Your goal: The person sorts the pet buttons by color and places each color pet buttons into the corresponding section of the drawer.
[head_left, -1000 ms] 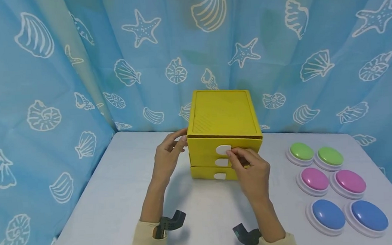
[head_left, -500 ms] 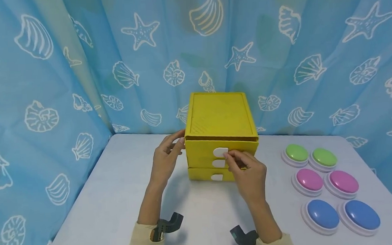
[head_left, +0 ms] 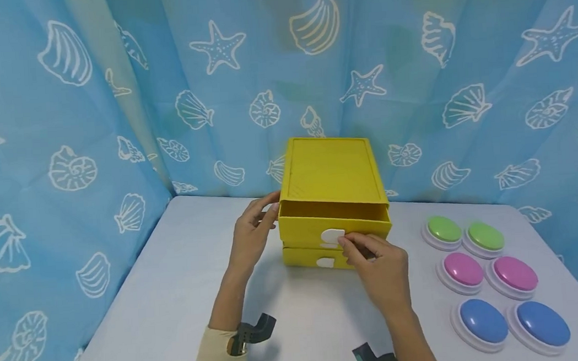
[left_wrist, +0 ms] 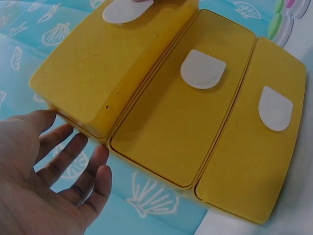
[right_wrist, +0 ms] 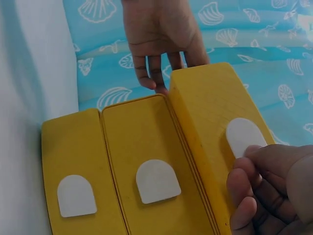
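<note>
A yellow three-drawer box (head_left: 333, 169) stands on the white table. Its top drawer (head_left: 299, 228) is partly pulled out, and a dark gap shows behind the drawer front. My right hand (head_left: 382, 266) pinches the white pull tab (head_left: 330, 236) of that drawer between thumb and fingers. My left hand (head_left: 249, 239) is at the box's left side, its loosely bent fingers (left_wrist: 66, 147) right at the side edge by the top drawer. In the left wrist view, the middle drawer (left_wrist: 166, 122) and bottom drawer (left_wrist: 244, 152) sit flush, each with a white tab.
On the right of the table (head_left: 177, 298) stand pairs of round push buttons: green (head_left: 444, 229), pink (head_left: 464, 269) and blue (head_left: 483, 320), all on white bases. A blue curtain (head_left: 282, 65) with white shell prints hangs behind and along the left.
The top drawer has slid out toward me, its opening now wider, with my right hand drawing back on the tab. My left hand stays at the box's side. The view shifts slightly.
</note>
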### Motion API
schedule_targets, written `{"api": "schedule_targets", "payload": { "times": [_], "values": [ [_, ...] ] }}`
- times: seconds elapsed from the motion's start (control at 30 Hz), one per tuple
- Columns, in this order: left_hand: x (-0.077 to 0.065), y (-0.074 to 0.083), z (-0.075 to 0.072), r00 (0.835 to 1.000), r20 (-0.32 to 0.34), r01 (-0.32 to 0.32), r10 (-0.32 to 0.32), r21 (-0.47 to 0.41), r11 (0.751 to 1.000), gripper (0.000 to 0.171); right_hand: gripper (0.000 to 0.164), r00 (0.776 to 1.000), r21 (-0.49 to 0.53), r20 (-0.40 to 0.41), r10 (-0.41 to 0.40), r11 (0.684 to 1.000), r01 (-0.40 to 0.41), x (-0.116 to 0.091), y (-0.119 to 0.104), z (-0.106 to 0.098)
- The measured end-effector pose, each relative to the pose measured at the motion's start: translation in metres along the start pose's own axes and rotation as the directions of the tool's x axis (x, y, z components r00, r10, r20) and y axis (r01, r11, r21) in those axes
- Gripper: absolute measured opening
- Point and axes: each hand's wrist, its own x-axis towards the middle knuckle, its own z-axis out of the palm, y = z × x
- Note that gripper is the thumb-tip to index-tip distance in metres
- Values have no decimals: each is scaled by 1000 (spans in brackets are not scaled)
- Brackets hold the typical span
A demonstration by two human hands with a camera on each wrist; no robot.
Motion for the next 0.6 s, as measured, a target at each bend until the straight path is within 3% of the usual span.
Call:
{"api": "schedule_targets", "payload": {
  "times": [0.1,0.23,0.6],
  "values": [
    [0,-1,-5,1000,1,-3,3,3,1000,33,17,1000,-3,-3,-6,1000,6,1,-3,5],
    [4,0,5,1000,4,-8,8,-9,1000,33,17,1000,-22,-11,-16,1000,15,4,-1,-4],
    [3,0,1,1000,-12,12,-12,-17,1000,34,18,1000,1,4,-22,1000,22,2,1,-1]
  ]
}}
